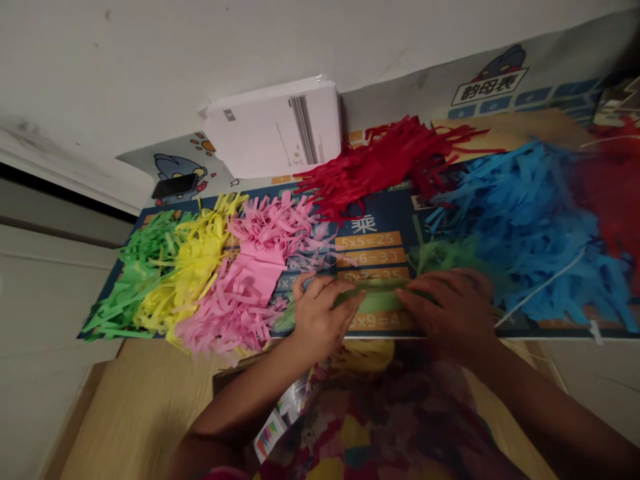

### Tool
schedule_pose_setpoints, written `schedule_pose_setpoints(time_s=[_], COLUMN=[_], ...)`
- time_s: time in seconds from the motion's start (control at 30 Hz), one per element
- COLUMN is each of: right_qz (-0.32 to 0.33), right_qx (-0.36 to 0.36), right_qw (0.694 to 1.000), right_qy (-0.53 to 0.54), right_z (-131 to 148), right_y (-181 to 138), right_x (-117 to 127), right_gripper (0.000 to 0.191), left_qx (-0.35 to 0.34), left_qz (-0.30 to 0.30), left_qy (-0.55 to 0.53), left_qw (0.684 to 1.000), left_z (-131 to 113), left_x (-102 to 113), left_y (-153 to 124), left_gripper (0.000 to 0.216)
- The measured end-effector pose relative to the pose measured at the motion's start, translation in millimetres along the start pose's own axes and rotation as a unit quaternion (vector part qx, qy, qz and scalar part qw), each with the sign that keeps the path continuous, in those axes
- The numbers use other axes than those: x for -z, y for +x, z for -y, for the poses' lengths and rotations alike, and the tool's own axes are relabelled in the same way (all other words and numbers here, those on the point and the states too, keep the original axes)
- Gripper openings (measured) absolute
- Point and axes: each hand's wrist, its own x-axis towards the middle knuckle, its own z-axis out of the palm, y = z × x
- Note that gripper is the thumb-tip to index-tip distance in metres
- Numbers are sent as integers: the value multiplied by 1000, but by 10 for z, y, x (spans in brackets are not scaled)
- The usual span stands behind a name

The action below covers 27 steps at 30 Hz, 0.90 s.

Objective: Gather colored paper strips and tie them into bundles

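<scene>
Blue mat [365,217]: spreading below the white wall [165,60].
Green paper [383,302]: lying at the near edge, spanning both hands.
Left hand [320,313]: curling fingers nearly closed, pinching the paper's left part.
Right hand [453,313]: bending fingers, thumb almost meeting them, gripping its right part.
Left: pink fringe [260,267], yellow fringe [193,263] sprawling.
Right: blue fringe [545,227] bunching.
Far: red fringe [380,163] resting beside white packet [270,130].

Left tassels [197,257], right tassels [535,220], on mat [370,240], package [267,130] behind
</scene>
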Motion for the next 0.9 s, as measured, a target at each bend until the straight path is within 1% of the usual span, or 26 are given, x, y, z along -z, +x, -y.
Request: schedule_pose_setpoints(time_s=[0.07,0.13,0.23,0.27,0.33,0.4,0.47,0.57,0.7,0.8,0.9], right_qz=[-5,6,32,43,78,117,126,108,111,119,110], right_qx=[22,57,86,87,85,85,84,73,53,27,-19], right_qw=[1000,998,994,994,992,989,988,989,988,984,984], right_qy=[10,29,52,58,58,39,36,72,98,128,140], right_z=[6,17,35,39,43,40,30,-3,-70,-104,-94], right_y=[-3,-9,-30,-39,-58,-80,-113,-191,-301,-321,-269], right_x=[7,20,51,65,95,119,128,113,97,93,66], right_gripper=[16,14,15,15,18,26,28,25,23,14,24], left_qx=[-12,-21,-24,-31,-54,-74,-79,-81,-79,-33,34], left_qz=[18,60,134,156,191,212,219,229,217,209,198], left_qy=[-21,-48,-60,-59,-63,-73,-79,-78,-89,-116,-122], left_qw=[1000,997,989,985,978,972,969,967,969,970,972], left_z=[7,16,31,35,37,29,17,2,2,4,0], left_x=[7,10,11,13,18,22,26,35,60,66,26], left_y=[1,7,21,24,26,20,4,-36,-93,-95,-53], left_gripper=[13,11,29,28,18,19,22,25,23,17,17])
